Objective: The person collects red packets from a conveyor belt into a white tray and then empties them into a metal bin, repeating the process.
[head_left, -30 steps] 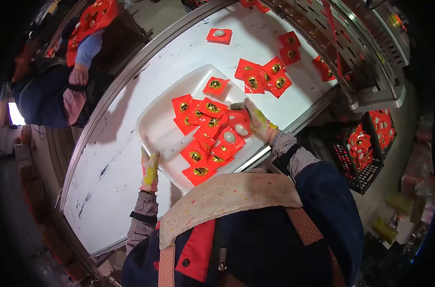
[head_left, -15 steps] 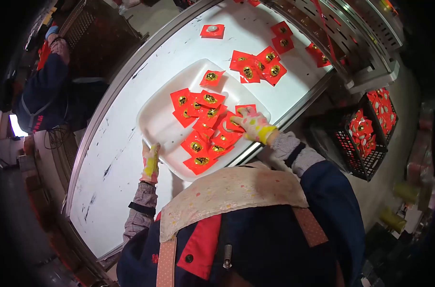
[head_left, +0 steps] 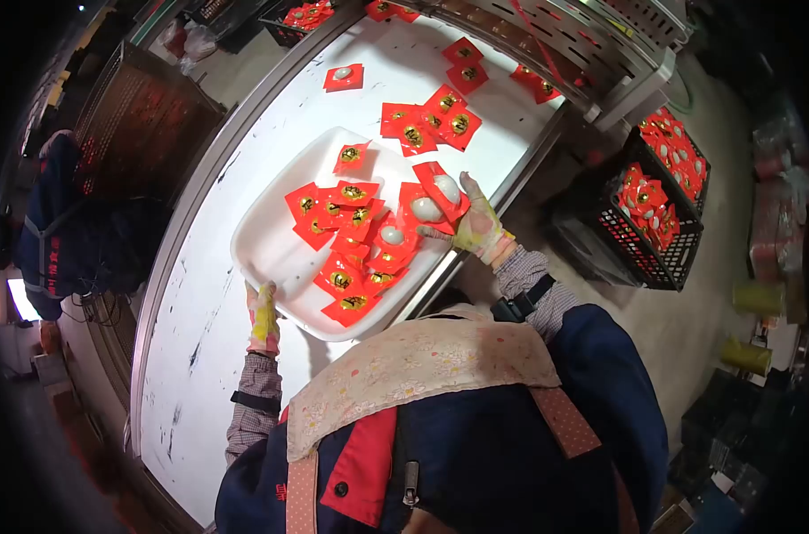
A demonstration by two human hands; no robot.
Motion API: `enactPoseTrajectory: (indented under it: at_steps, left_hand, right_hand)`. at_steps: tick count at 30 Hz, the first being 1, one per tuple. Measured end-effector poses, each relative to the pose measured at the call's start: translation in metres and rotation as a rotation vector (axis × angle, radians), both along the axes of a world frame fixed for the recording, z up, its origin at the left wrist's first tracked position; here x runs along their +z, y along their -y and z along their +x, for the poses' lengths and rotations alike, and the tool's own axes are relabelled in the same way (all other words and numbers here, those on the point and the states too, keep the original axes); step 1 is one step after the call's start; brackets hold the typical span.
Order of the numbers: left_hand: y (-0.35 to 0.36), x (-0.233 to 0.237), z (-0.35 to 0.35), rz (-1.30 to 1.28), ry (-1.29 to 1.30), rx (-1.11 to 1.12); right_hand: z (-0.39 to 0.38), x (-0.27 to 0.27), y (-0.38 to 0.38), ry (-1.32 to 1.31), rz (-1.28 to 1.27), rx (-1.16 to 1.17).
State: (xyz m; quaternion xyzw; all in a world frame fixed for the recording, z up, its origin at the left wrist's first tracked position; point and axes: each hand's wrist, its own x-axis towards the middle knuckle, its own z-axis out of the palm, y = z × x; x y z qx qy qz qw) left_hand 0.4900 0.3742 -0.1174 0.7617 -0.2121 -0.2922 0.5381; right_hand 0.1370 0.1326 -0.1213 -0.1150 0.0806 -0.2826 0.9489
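Note:
A white basin [head_left: 266, 209] stands tilted in view on the white table, with several red packets [head_left: 339, 279] bearing gold-and-black marks heaped inside. My left hand [head_left: 264, 320], in a stained glove, grips the basin's near left rim. At the basin's right side, my right hand [head_left: 480, 222] has its gloved fingers spread and touches red packets [head_left: 442, 191] whose pale, rounded sides face up. Beyond the basin lies a cluster of red packets [head_left: 412, 136], and a single packet [head_left: 343, 77] sits farther back.
Black crates [head_left: 658, 252] of red packets stand on the floor at the right. A metal frame [head_left: 631, 102] overhangs the table's far right. At the left are a brown crate [head_left: 124, 125] and another person in dark clothing [head_left: 52, 222].
The view has shifted. My right hand has turned over and its fingers have spread; packets beside it now show their pale sides. My left hand remains on the rim.

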Motion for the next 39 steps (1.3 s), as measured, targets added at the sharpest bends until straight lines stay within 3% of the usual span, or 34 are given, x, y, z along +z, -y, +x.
enactPoseTrajectory:
  at_steps: [5, 7, 8, 9, 10, 11, 13, 15, 16, 17, 18, 20, 22, 23, 25, 26, 28, 29, 31, 32, 34, 35, 37, 39]
  left_hand:
    - [0.039, 0.006, 0.011, 0.034, 0.006, -0.062]
    - [0.03, 0.004, 0.019, -0.136, 0.031, -0.156]
    - [0.017, -0.009, 0.047, -0.162, 0.004, -0.144]
    - [-0.006, -0.024, 0.071, -0.186, -0.024, -0.132]
    - [0.022, -0.027, 0.085, -0.235, -0.062, -0.165]
    - [0.042, -0.026, 0.098, -0.282, -0.103, -0.199]
    - [0.039, -0.01, 0.103, -0.237, -0.074, -0.165]
    - [0.0, 0.024, 0.076, -0.204, -0.05, -0.076]
    - [-0.013, 0.029, 0.073, -0.188, -0.059, -0.042]
    - [-0.024, 0.031, 0.07, -0.173, -0.069, -0.007]
    - [-0.023, 0.007, 0.092, -0.265, -0.053, -0.113]
    - [-0.022, -0.012, 0.103, -0.065, 0.058, -0.098]
    - [0.001, 0.011, 0.035, -0.075, 0.013, -0.026]
    - [0.003, 0.008, 0.023, -0.134, 0.029, 0.016]
    - [-0.004, 0.01, 0.004, -0.202, 0.006, 0.042]
    - [-0.009, 0.011, -0.001, -0.207, 0.001, 0.065]
    - [-0.019, 0.012, -0.012, -0.024, 0.034, 0.068]
    - [-0.025, 0.004, -0.014, -0.028, 0.027, 0.09]
    - [-0.044, -0.014, -0.013, -0.071, 0.014, 0.123]
    - [-0.047, 0.011, -0.035, -0.016, -0.002, 0.118]
    - [-0.075, 0.014, -0.05, -0.065, -0.011, 0.161]
    - [-0.083, 0.017, -0.05, -0.126, -0.011, 0.143]
    - [-0.102, 0.024, -0.045, -0.076, 0.0, 0.133]
    - [-0.113, 0.03, -0.04, 0.009, -0.024, 0.097]
  right_hand:
    - [-0.005, -0.003, -0.002, -0.084, 0.023, -0.183]
    - [0.006, -0.001, -0.013, 0.004, 0.017, -0.154]
    - [0.018, 0.003, -0.031, -0.229, -0.461, -0.44]
    - [0.015, 0.003, -0.026, -0.309, -0.444, -0.549]
    - [0.01, 0.002, -0.013, -0.398, -0.425, -0.655]
    - [0.012, -0.011, 0.003, -0.174, 0.043, -0.439]
    - [-0.016, -0.016, 0.018, -0.057, 0.161, -0.649]
    - [-0.063, -0.02, 0.033, 0.032, 0.108, -0.745]
    - [-0.088, -0.029, 0.043, -0.051, 0.153, -0.886]
    - [-0.118, -0.033, 0.059, -0.201, -0.036, -1.096]
    - [-0.153, -0.036, 0.068, -0.035, -0.018, -1.194]
    - [-0.238, -0.095, 0.085, 0.232, 0.386, -0.98]
    - [-0.221, -0.092, 0.075, -0.123, 0.275, -0.824]
    - [-0.173, -0.042, 0.053, -0.573, -0.086, -0.778]
    - [-0.107, -0.013, 0.057, -0.647, -0.499, -0.616]
    - [-0.081, -0.011, 0.073, -0.789, -0.578, -0.565]
    - [-0.045, -0.006, 0.093, -1.139, -0.961, -0.558]
    - [-0.034, -0.004, 0.112, -1.49, -1.252, -0.472]
    - [-0.013, -0.008, 0.126, -1.66, -1.253, -0.295]
    - [-0.005, -0.008, 0.133, -1.649, -1.27, -0.277]
    - [0.019, -0.012, 0.14, -1.684, -1.332, -0.021]
    - [0.026, -0.01, 0.139, -1.673, -1.341, -0.001]
    - [0.036, 0.0, 0.131, -1.779, -1.588, 0.071]
    - [0.045, 0.01, 0.115, -1.677, -1.607, 0.214]
